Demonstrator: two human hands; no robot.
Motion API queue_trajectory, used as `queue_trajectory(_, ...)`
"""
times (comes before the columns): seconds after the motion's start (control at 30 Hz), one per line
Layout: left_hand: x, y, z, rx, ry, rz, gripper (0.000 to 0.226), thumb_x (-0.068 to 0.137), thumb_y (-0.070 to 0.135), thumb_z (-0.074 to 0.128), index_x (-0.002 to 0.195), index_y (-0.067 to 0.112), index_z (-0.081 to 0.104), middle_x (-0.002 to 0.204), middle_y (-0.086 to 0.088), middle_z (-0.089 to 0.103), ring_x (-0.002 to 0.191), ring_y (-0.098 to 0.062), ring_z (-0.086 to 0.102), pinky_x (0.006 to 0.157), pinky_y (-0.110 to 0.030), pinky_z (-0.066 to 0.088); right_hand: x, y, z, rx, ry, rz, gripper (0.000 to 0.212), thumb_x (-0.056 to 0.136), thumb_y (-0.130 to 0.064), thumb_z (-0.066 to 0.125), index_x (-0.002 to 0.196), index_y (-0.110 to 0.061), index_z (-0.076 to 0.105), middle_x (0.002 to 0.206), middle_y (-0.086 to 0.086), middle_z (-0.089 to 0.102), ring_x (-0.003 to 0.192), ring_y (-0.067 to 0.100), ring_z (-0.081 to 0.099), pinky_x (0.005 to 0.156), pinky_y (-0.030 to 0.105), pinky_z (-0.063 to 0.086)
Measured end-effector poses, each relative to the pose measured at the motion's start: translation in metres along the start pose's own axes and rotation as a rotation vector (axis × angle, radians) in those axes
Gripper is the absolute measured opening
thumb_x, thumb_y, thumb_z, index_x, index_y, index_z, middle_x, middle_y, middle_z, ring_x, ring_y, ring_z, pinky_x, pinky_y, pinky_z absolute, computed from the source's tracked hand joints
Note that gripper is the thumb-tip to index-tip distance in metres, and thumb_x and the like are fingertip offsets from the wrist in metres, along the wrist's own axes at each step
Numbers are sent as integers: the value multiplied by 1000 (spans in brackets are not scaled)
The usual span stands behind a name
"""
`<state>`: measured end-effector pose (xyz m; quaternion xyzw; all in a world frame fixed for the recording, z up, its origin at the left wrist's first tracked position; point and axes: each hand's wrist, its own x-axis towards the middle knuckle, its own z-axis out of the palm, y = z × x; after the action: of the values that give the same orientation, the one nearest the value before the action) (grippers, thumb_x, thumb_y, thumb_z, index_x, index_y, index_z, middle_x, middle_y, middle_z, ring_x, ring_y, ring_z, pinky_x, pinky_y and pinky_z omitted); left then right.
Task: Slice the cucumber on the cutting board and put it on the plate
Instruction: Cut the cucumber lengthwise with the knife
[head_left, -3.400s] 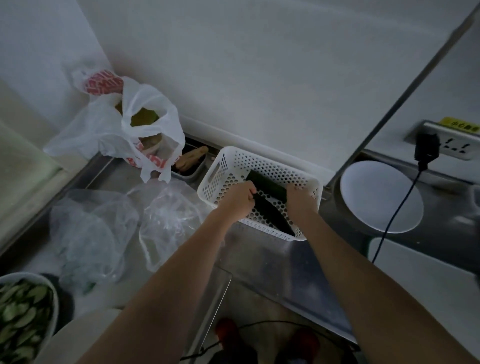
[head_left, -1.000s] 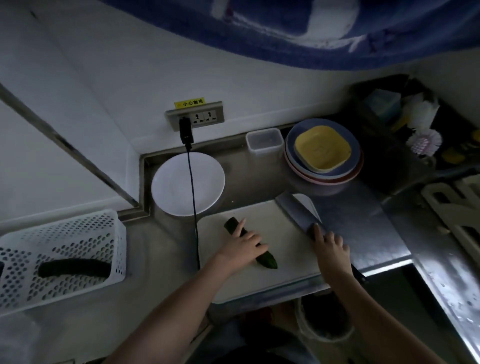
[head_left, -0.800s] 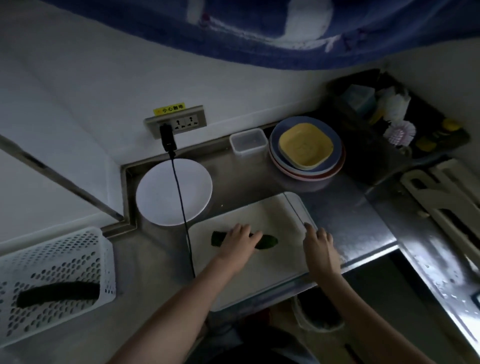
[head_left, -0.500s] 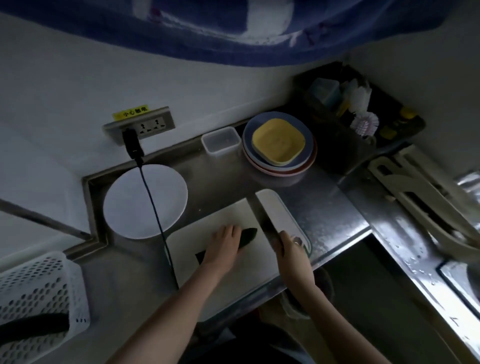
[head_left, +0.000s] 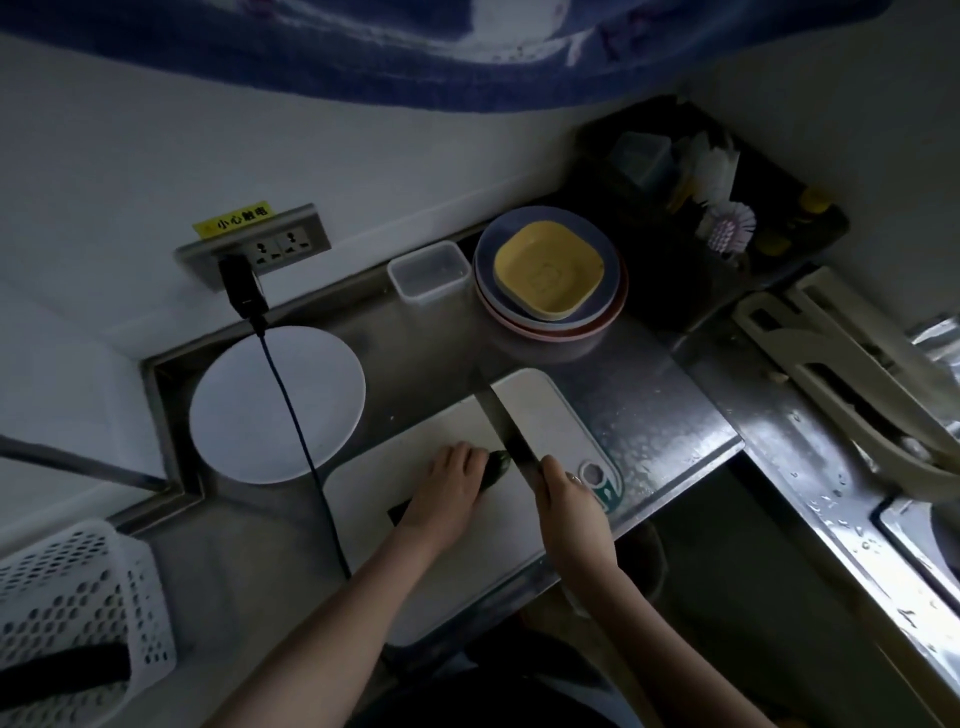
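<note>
- The left hand (head_left: 445, 488) covered the middle of the cucumber (head_left: 496, 466); only its dark tip by the blade and a short end near the wrist showed.
- The right hand (head_left: 569, 506) hid the knife (head_left: 503, 423) handle entirely inside its grip.
- The white basket (head_left: 78, 597) was cut off by the left edge, and the dark long thing (head_left: 62, 675) in it ran out of view there.
- The items in the dark rack (head_left: 727, 208) at the back corner were too dim to tell apart, save a brush head.
- The sink (head_left: 924, 530) was cut by the right edge.
</note>
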<state>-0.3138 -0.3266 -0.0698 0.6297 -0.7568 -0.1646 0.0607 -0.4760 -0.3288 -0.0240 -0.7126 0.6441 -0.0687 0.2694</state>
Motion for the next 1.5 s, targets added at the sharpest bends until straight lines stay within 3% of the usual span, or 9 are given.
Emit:
queue_trajectory(0.17,1,0,2,-12,3,11,32,90,11,53,121,8,46,125,-11,45,113,-29,43,89,-35,38,3,5,15,-59,-46,17,6,101,-20,37,97,-16,39,80,5,55,65,24,55,51,32,41)
queue_trajectory(0.37,1,-5,7,-32,11,-5,35,90,16,59,122,6,48,124,-14,47,110,-32,46,86,-38,42,-5,5,40,-179,-147,69,23,92,-6,43,114,-13,38,97,14,59,89,32,58,62,37,45)
queue_trajectory(0.6,-1,-6,6,-123,57,-68,39,77,14,74,107,4,51,108,-15,53,96,-33,52,74,-40,49,7,8,26,-212,-109,19,21,93,-5,42,112,-13,38,97,12,57,90,30,55,62,37,45)
queue_trajectory(0.87,0,-7,-5,-150,-22,-345,54,83,46,65,116,8,45,115,-9,52,103,-26,53,77,-35,46,28,18,-6,-173,82,-91,12,101,-22,38,105,-15,47,83,5,53,75,23,53,64,41,51)
queue_trajectory(1.03,9,-7,-12,-398,13,-575,48,83,41,68,110,5,49,112,-13,55,98,-29,56,76,-38,49,21,16,0,-161,45,-63,13,102,-24,35,99,-16,44,78,5,56,69,23,56,62,42,53)
queue_trajectory(1.23,8,-4,-26,-572,-25,-858,78,87,38,66,141,-2,28,136,-19,44,119,-31,50,86,-34,48,20,13,0,-38,45,3,16,102,-24,33,96,-15,44,73,4,53,61,22,54,56,43,52)
queue_trajectory(1.3,4,3,-34,-307,195,-721,56,89,32,63,130,1,42,126,-16,49,112,-30,52,84,-34,48,19,16,-4,-158,74,-64,15,102,-24,35,103,-15,47,79,4,54,70,21,54,61,41,53)
queue_trajectory(1.4,8,17,-45,-26,525,-109,29,90,25,52,113,9,60,112,-8,58,101,-27,55,88,-41,46,19,20,-8,-293,60,-128,18,100,-22,41,117,-18,46,93,5,57,90,23,54,69,37,52)
queue_trajectory(1.5,25,31,-62,-21,213,238,43,88,40,43,117,18,66,120,2,61,117,-15,49,112,-50,16,19,25,-13,-384,20,-167,33,98,-18,45,130,-20,39,106,8,56,103,25,51,72,35,52)
